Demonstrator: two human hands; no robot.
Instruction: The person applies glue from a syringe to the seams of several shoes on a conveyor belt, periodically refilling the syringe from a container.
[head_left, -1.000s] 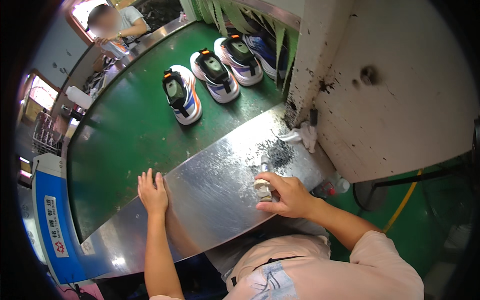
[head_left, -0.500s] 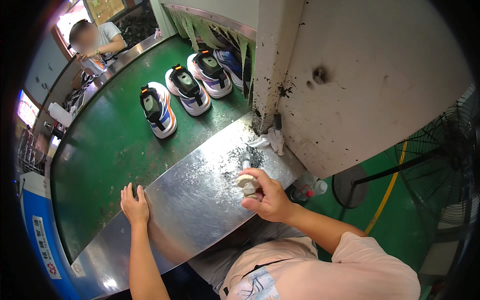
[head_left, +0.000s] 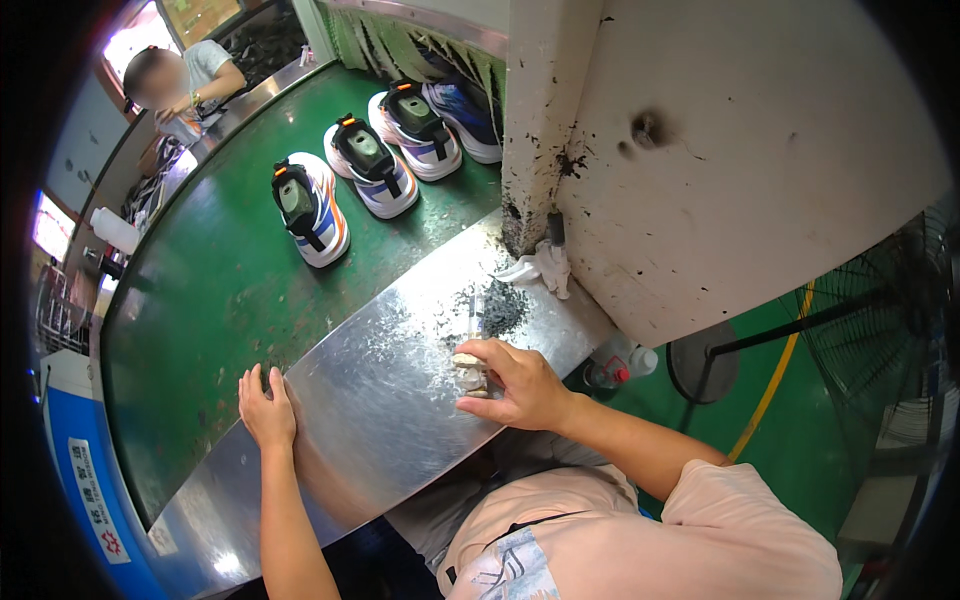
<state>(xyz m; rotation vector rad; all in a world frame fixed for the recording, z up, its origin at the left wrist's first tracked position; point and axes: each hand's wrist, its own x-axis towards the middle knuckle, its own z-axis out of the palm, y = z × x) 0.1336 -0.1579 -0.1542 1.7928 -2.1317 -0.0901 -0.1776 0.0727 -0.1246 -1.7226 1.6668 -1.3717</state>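
Note:
My right hand (head_left: 522, 386) is closed around a pale, knobby, wrapped-looking piece (head_left: 466, 360) over the metal counter (head_left: 380, 400). A narrow shiny strip shows just beyond it; I cannot tell whether the two are joined. Beside the strip, a patch of dark crumbs (head_left: 503, 308) lies on the metal. My left hand (head_left: 268, 408) rests with fingers stretched and slightly apart where the counter meets the green belt (head_left: 200, 370); nothing is in it. Farther off on the belt stand several white, blue and orange sneakers, the nearest sneaker (head_left: 322, 228) apart from both hands.
A crumpled white cloth (head_left: 545, 268) lies by the chipped post. A beige panel (head_left: 740, 150) rises at the right. Bottles (head_left: 610, 370) and a black fan (head_left: 860, 310) stand on the floor there. Across the belt, a person (head_left: 200, 85) sits working. Green strips hang over the belt's far opening.
My right hand has shifted slightly left with the pale piece, and more of the dark crumbs shows. My left hand stays where it was. The whole view has shifted a little.

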